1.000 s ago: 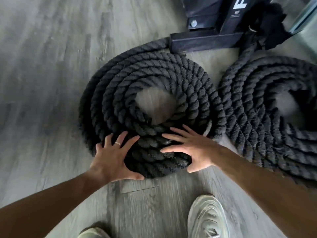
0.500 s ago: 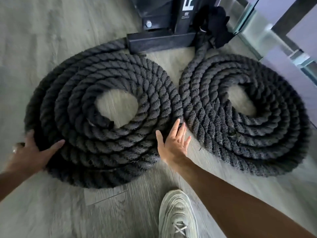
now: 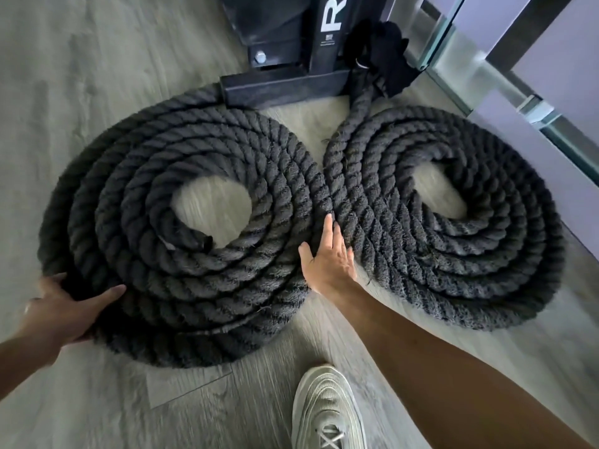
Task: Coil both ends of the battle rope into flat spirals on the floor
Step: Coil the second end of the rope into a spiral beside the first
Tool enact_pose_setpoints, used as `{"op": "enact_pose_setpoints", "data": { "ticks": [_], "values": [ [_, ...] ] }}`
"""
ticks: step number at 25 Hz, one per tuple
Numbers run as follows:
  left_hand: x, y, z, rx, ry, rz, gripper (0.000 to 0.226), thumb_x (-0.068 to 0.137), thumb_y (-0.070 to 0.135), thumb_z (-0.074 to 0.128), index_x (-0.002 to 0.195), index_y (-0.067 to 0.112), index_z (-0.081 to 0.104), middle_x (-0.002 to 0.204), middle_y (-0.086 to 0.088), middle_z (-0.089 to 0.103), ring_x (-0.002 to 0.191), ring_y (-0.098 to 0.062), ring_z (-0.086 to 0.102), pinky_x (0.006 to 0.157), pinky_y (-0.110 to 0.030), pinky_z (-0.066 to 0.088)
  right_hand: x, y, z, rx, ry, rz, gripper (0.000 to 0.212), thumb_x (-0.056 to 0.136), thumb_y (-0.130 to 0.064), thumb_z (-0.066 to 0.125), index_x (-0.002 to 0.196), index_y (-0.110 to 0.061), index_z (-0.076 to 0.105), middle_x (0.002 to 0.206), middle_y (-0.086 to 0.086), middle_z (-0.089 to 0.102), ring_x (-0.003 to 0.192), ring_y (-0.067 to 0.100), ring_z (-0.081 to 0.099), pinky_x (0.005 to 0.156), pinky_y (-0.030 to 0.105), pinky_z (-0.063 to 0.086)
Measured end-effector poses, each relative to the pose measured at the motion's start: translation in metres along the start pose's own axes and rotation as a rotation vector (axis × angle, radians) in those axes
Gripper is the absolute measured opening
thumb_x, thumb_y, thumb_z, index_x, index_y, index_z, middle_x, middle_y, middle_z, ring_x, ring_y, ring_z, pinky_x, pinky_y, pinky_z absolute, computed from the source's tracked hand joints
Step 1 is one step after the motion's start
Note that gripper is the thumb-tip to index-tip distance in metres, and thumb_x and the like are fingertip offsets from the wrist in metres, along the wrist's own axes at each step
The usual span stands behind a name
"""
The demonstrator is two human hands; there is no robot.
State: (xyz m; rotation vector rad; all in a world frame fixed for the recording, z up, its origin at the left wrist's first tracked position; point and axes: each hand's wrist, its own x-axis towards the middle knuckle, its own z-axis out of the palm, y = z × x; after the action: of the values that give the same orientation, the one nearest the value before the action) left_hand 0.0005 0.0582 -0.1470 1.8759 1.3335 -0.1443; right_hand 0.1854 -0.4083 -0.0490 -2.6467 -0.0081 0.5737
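The thick black battle rope lies on the grey wood floor as two flat spirals side by side. The left spiral (image 3: 136, 228) has several turns around a bare patch of floor. The right spiral (image 3: 453, 254) touches it at the middle. My left hand (image 3: 68, 307) cups the near-left outer turn of the left spiral, thumb on top. My right hand (image 3: 330, 257) lies flat with fingers apart in the gap where the two spirals meet, against the left spiral's right edge. Both rope runs lead back to the black anchor strap (image 3: 385, 56).
A black metal rack base (image 3: 285, 87) with white lettering stands behind the spirals. A glass panel with metal frame (image 3: 460, 59) runs along the back right. My pale sneaker (image 3: 327, 409) stands on the floor just in front of the spirals.
My hands went from pressing the near side of the left spiral to its two sides: left to the outer left edge, right into the gap. The view shifted, showing both spirals.
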Motion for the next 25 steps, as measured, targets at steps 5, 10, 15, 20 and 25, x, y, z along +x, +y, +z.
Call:
{"op": "enact_pose_setpoints", "data": {
  "ticks": [5,10,15,20,25],
  "values": [
    [-0.003,-0.008,0.019,0.045,-0.037,0.070,0.108,0.053,0.054,0.095,0.144,0.033,0.040,0.153,-0.008,0.044,0.129,-0.032,0.053,0.094,-0.058,0.051,-0.002,0.001,-0.024,-0.057,-0.040,-0.076,0.083,0.097,-0.051,0.040,0.161,-0.025,-0.005,0.170,0.006,0.001,0.152,0.030,0.020,0.122,0.048,0.023],
    [-0.062,0.087,0.056,0.547,-0.026,0.775,0.094,0.061,0.038,0.070,0.149,0.030,0.037,0.150,-0.024,0.031,0.142,-0.045,0.027,0.111,-0.066,0.032,-0.010,0.081,-0.052,-0.379,0.139,0.071,0.100,0.082,-0.084,0.036,0.156,-0.041,-0.015,0.165,0.012,-0.026,0.149,0.047,-0.021,0.114,0.069,-0.010],
    [-0.195,0.183,0.131,0.927,-0.223,0.745,0.104,0.053,0.105,0.036,0.141,0.072,-0.007,0.166,0.003,0.011,0.144,-0.053,0.003,0.111,-0.069,0.015,-0.004,0.137,-0.053,-0.465,0.142,0.049,0.094,0.075,-0.096,0.008,0.145,-0.051,-0.035,0.166,0.013,-0.025,0.151,0.046,-0.015,0.112,0.077,0.003],
    [-0.216,0.204,0.167,0.995,-0.202,0.613,0.122,0.035,0.111,0.024,0.140,0.067,-0.021,0.165,-0.005,0.012,0.144,-0.051,-0.011,0.110,-0.076,0.011,0.009,0.150,-0.061,-0.499,0.121,-0.010,0.092,0.071,-0.098,0.005,0.143,-0.056,-0.034,0.166,0.002,-0.026,0.152,0.043,-0.013,0.108,0.079,0.003],
    [-0.221,0.205,0.161,0.967,-0.204,0.656,0.118,0.043,0.108,0.030,0.143,0.066,-0.016,0.163,-0.008,0.014,0.147,-0.035,0.014,0.107,-0.079,0.012,0.009,0.145,-0.058,-0.524,0.125,0.015,0.094,0.074,-0.096,0.010,0.146,-0.052,-0.031,0.167,0.003,-0.024,0.152,0.043,-0.012,0.109,0.078,0.007]
  ]
}}
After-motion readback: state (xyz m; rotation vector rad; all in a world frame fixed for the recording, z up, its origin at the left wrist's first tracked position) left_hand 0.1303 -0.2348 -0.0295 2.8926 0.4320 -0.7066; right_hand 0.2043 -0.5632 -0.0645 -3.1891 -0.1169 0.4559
